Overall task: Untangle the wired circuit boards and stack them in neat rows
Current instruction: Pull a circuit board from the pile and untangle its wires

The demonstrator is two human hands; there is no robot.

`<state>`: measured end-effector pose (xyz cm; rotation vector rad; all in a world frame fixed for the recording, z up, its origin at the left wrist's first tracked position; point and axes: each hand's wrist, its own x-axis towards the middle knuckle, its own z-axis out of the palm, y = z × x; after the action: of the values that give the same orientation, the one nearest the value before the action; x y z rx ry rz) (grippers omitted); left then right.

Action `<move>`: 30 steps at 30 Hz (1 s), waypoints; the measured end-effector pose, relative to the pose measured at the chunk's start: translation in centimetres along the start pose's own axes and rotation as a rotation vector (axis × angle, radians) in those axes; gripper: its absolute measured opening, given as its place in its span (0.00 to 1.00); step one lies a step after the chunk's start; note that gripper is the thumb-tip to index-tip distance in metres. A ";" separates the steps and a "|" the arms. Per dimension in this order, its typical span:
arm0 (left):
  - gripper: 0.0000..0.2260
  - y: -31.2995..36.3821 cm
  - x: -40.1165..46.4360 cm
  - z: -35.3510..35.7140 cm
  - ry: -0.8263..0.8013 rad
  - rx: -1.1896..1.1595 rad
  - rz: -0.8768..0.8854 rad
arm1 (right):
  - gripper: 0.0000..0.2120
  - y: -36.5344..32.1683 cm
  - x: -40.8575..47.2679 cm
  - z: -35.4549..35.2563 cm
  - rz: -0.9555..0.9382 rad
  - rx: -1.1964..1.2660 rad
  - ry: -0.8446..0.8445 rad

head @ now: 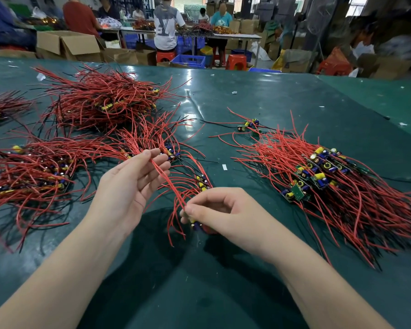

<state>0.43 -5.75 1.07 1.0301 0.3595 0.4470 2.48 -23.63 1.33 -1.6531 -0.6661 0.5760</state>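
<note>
My right hand (220,210) grips a small circuit board (196,225) with blue and yellow parts, low at the centre of the green table (271,96). Its red wires (169,184) run up and left to my left hand (128,184), whose fingertips pinch their far ends. Just behind my hands lies a small tangle of boards and wires (173,153). On the right, a stack of boards (318,172) lies in rows with red wires fanned out toward the right. A larger tangled heap (33,172) sits at the left.
Another big tangle of red wires (105,100) lies at the back left, and a few loose boards (250,125) at the back centre. Small white scraps dot the table. Beyond its far edge stand cardboard boxes, blue crates, red stools and several people at other tables.
</note>
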 end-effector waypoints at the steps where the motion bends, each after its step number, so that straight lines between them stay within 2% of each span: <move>1: 0.08 0.0 0.0 0.0 0.001 -0.008 0.004 | 0.07 0.0 -0.1 -0.1 0.011 0.007 -0.028; 3: 0.09 0.0 0.1 0.0 -0.009 -0.026 0.019 | 0.07 -0.1 -0.2 -0.1 0.026 0.023 -0.078; 5: 0.12 0.0 0.0 0.2 -0.064 -0.044 0.014 | 0.08 -0.2 -0.2 -0.2 0.016 0.074 -0.059; 8: 0.19 -0.1 -0.3 0.7 -0.185 -0.037 -0.061 | 0.07 -0.5 0.1 -0.7 -0.025 0.254 0.090; 11: 0.19 -0.6 -0.9 1.2 -0.297 0.127 -0.100 | 0.09 -0.8 0.2 -1.6 -0.010 0.592 0.219; 13: 0.17 -1.2 -1.5 1.3 -0.397 0.213 -0.127 | 0.12 -0.9 0.1 -1.7 -0.005 0.661 0.285; 19: 0.12 -2.3 -2.2 1.3 -0.545 0.398 -0.131 | 0.05 -0.6 0.1 -1.7 0.020 0.473 0.390; 21: 0.14 -2.3 -2.2 1.2 -0.546 0.443 -0.110 | 0.04 -0.5 0.1 -1.6 0.003 0.398 0.376; 24: 0.09 -2.2 -2.3 1.3 -0.529 0.489 -0.089 | 0.05 -0.3 0.2 -1.4 -0.019 0.335 0.388; 28: 0.19 -1.7 -2.9 1.8 -0.572 0.568 -0.039 | 0.04 -0.2 0.4 -1.4 -0.026 0.322 0.404; 30: 0.16 -1.6 -2.9 1.7 -0.576 0.526 -0.069 | 0.04 -0.2 0.5 -1.6 -0.019 0.326 0.414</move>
<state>-0.91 -9.22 0.67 1.5953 -0.0142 -0.0290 3.85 -24.36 1.84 -1.3973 -0.2677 0.2938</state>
